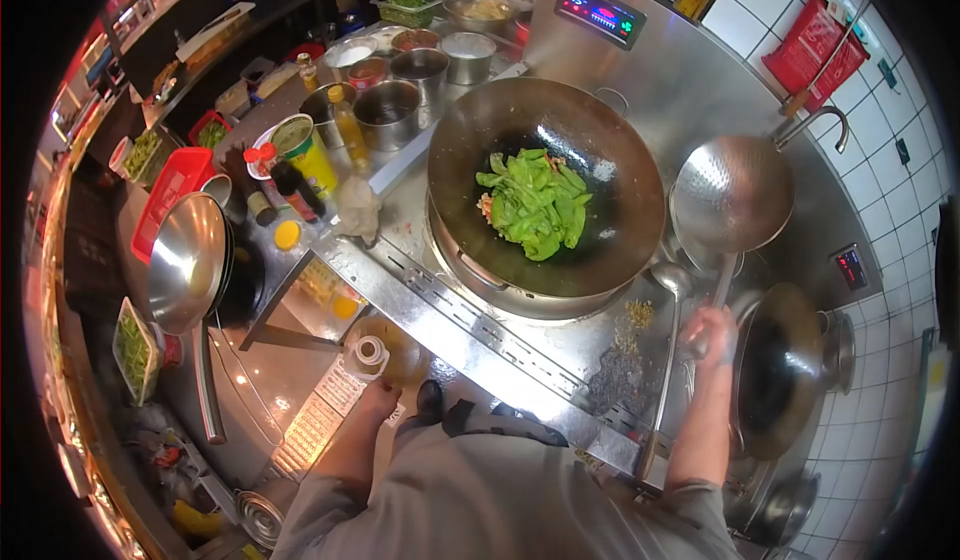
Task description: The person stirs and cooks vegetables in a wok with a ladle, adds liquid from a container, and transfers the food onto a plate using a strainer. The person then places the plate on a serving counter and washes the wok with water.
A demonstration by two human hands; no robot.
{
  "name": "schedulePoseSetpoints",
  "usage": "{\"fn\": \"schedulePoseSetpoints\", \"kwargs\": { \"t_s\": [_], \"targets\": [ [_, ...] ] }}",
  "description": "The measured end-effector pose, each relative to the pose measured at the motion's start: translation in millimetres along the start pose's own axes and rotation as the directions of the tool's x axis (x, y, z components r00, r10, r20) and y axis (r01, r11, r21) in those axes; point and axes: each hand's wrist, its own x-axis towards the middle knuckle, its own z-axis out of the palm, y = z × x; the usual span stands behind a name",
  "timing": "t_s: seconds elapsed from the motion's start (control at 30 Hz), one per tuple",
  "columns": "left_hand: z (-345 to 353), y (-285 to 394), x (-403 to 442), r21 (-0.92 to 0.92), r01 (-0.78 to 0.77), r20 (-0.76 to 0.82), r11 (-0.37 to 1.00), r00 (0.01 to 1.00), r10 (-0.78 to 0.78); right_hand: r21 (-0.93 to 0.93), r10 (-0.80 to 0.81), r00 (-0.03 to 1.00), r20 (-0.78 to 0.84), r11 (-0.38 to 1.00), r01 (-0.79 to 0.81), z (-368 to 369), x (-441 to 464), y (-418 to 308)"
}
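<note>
My right hand [712, 335] is wrapped round the handle of a round metal strainer [735, 195], whose bowl is held up right of the wok. A large wok [630, 210] sits on the burner with green leafy vegetables [540, 205] and some reddish-brown bits in its middle. Low by my left side, my left hand [380, 400] has its fingers curled, and nothing shows in them. A pale plastic jug [370, 352] stands just beyond it, lower down. A long-handled ladle [670, 280] lies on the steel stove top between the wok and my right hand.
A second wok [780, 370] is at the right. Left of the burner are several metal pots [388, 110], an oil bottle [345, 125], a yellow-green can [305, 150] and a grey cloth [357, 208]. A frying pan [187, 260] juts out at the left. A faucet [830, 120] is behind the strainer.
</note>
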Motion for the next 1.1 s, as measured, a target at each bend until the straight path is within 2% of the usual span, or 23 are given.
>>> {"fn": "schedulePoseSetpoints", "kwargs": {
  "t_s": [0.07, 0.1, 0.17, 0.23, 0.27, 0.3, 0.33, 0.37, 0.4, 0.43, 0.47, 0.5, 0.53, 0.6, 0.63, 0.67, 0.7, 0.77, 0.87, 0.97, 1.0, 1.1],
  "targets": [
    [1, 5, -2, -0.003, -0.075, 0.005, 0.997, 0.997, 0.075, 0.358, 0.231, 0.959, 0.164, 0.892, -0.276, -35, 31, 0],
    [-11, 5, -20, 0.032, -0.059, -0.04, 0.998, 0.997, 0.06, 0.46, 0.252, 0.936, 0.246, 0.82, -0.341, -62, 42, 27],
    [0, 31, -32, 0.015, -0.088, -0.065, 0.996, 0.994, 0.089, 0.572, 0.21, 0.907, 0.365, 0.718, -0.396, -101, 59, 28],
    [10, 41, -37, 0.019, -0.135, -0.134, 0.991, 0.982, 0.136, 0.618, 0.337, 0.901, 0.272, 0.657, -0.432, -109, 48, 19],
    [12, 46, -38, 0.03, -0.162, -0.162, 0.986, 0.973, 0.164, 0.603, 0.287, 0.958, 0.028, 0.759, -0.245, -90, 35, 15],
    [13, 54, -42, 0.031, -0.223, -0.23, 0.974, 0.947, 0.224, 0.531, 0.216, 0.952, -0.216, 0.845, -0.072, -81, 19, 13],
    [18, 57, -41, -0.114, -0.312, -0.302, 0.943, 0.916, 0.266, 0.364, 0.141, 0.945, -0.294, 0.931, -0.026, -100, 2, 16],
    [17, 63, -37, -0.013, -0.38, -0.398, 0.925, 0.851, 0.344, 0.184, 0.06, 0.934, -0.351, 0.983, 0.006, -117, -12, 22],
    [4, 99, -58, -0.016, -0.257, -0.361, 0.966, 0.903, 0.234, -0.004, -0.018, 0.922, -0.388, 1.0, 0.018, -134, -24, 30],
    [3, 113, -61, 0.071, -0.343, -0.441, 0.937, 0.831, 0.338, -0.349, -0.107, 0.897, -0.428, 0.936, -0.055, -167, -38, 47],
    [4, 123, -60, 0.16, -0.42, -0.518, 0.893, 0.735, 0.438, -0.643, -0.201, 0.883, -0.425, 0.753, -0.139, -203, -57, 66],
    [6, 134, -60, 0.25, -0.48, -0.581, 0.841, 0.621, 0.527, -0.908, -0.413, 0.877, -0.247, 0.416, -0.06, -223, -84, 72],
    [7, 146, -62, 0.277, -0.487, -0.544, 0.828, 0.631, 0.553, -1.0, -0.521, 0.853, 0.006, -0.008, 0.002, -237, -115, 82],
    [8, 172, -62, 0.326, -0.492, -0.49, 0.807, 0.642, 0.59, -0.994, -0.547, 0.836, 0.044, -0.11, -0.019, -252, -159, 108],
    [14, 176, -50, 0.27, -0.55, -0.452, 0.79, 0.652, 0.608, -0.978, -0.366, 0.918, -0.151, -0.076, -0.192, -243, -174, 105],
    [22, 177, -37, 0.41, -0.467, -0.404, 0.783, 0.676, 0.616, -0.932, -0.165, 0.927, -0.336, -0.081, -0.352, -230, -184, 103],
    [28, 177, -29, 0.541, -0.372, -0.36, 0.754, 0.708, 0.607, -0.915, -0.076, 0.923, -0.378, -0.124, -0.385, -243, -188, 118],
    [34, 186, -27, 0.621, -0.352, -0.389, 0.7, 0.636, 0.666, -0.959, -0.233, 0.935, -0.267, -0.033, -0.282, -273, -180, 142],
    [30, 194, -36, 0.58, -0.354, -0.362, 0.734, 0.694, 0.622, -0.88, -0.443, 0.824, -0.355, -0.139, -0.454, -226, -161, 109],
    [26, 196, -39, 0.554, -0.366, -0.339, 0.747, 0.72, 0.605, -0.857, -0.208, 0.87, -0.448, -0.178, -0.484, -269, -143, 134],
    [25, 198, -40, 0.556, -0.357, -0.337, 0.75, 0.728, 0.597, -0.865, -0.226, 0.882, -0.414, -0.205, -0.459, -271, -141, 133],
    [21, 201, -41, 0.548, -0.353, -0.336, 0.758, 0.738, 0.586, -0.96, -0.077, 0.964, -0.256, -0.102, -0.263, -273, -143, 105]
  ]
}}
